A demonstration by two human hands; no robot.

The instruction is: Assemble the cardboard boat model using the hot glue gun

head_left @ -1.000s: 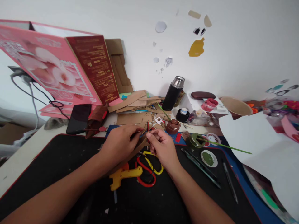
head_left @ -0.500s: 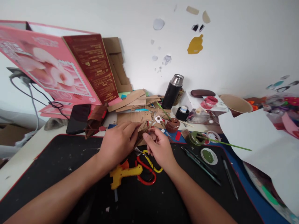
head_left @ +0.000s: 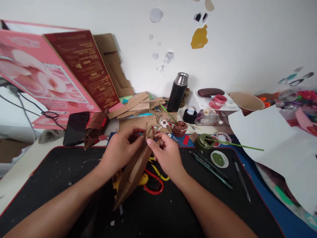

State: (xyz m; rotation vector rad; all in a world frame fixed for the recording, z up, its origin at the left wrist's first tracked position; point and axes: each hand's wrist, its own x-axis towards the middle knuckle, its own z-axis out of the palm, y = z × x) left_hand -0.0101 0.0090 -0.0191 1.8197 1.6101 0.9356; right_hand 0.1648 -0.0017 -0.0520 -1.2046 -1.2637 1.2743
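Note:
Between my two hands is a folded brown cardboard piece (head_left: 135, 168), long and tapering to a point toward me. My left hand (head_left: 122, 145) pinches its upper left edge with thumb and fingers. On the other side my right hand (head_left: 167, 153) has its thumb and curled fingers closed on the upper right end. Beneath the cardboard, partly covered by it, lie a yellow hot glue gun (head_left: 143, 179) and scissors with one red handle (head_left: 158, 190) and one yellow handle (head_left: 164, 177), all on the black mat (head_left: 158, 218).
Cardboard strips (head_left: 135, 105) are heaped behind my hands. A brown paint jar (head_left: 180, 129), a green paint jar (head_left: 204, 142) holding a brush, a green-filled lid (head_left: 219, 159) and pens (head_left: 210, 170) are to the right. A black flask (head_left: 177, 92), a phone (head_left: 76, 129) and a pink box (head_left: 49, 76) stand or lie farther back.
The cardboard piece has swung into view, its pointed end now toward me over the glue gun and scissors. Both hands stay close together at its far end. The view has shifted slightly.

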